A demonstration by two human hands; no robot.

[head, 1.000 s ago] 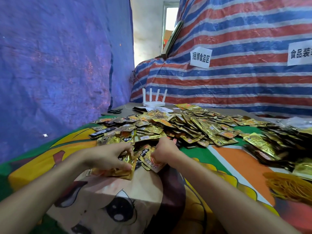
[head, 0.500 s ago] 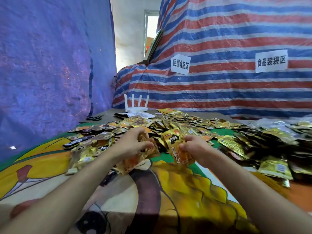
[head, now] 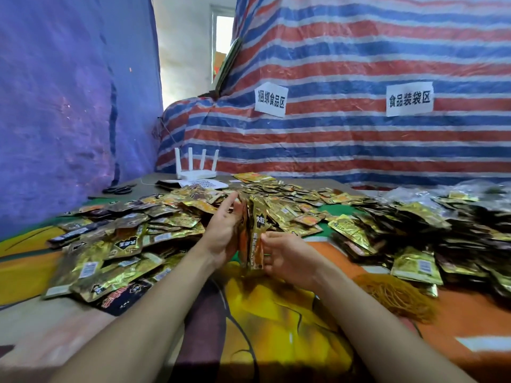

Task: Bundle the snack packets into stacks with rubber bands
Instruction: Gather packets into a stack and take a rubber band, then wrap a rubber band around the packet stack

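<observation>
Two hands are meeting above the middle of the worktop (head: pixel 276 313), which is covered by a cartoon-print cloth. Between them a stack of snack packets (head: pixel 253 239) is standing on edge, just clear of the cloth. The left hand (head: pixel 224 233) is lying flat against the stack's left face, fingers stretched upward and pressing on it. The right hand (head: pixel 287 258) is pinching the stack's lower right edge, thumb and fingertips curling onto the foil.

Behind and to both sides, loose packets (head: pixel 171 217) in gold and dark foil are lying in a wide, untidy heap that is reaching across to the right edge of the view. A pile of rubber bands (head: pixel 395 297) is sitting on the cloth to the right of the right forearm, near the packets there.

At the far side of the worktop a white router (head: pixel 196 167) is standing with four antennas up, and scissors (head: pixel 119 189) are lying to its left. A striped tarp (head: pixel 345 59) is hanging behind, carrying two paper signs (head: pixel 271 99), and a blue tarp (head: pixel 55 106) is closing off the left.
</observation>
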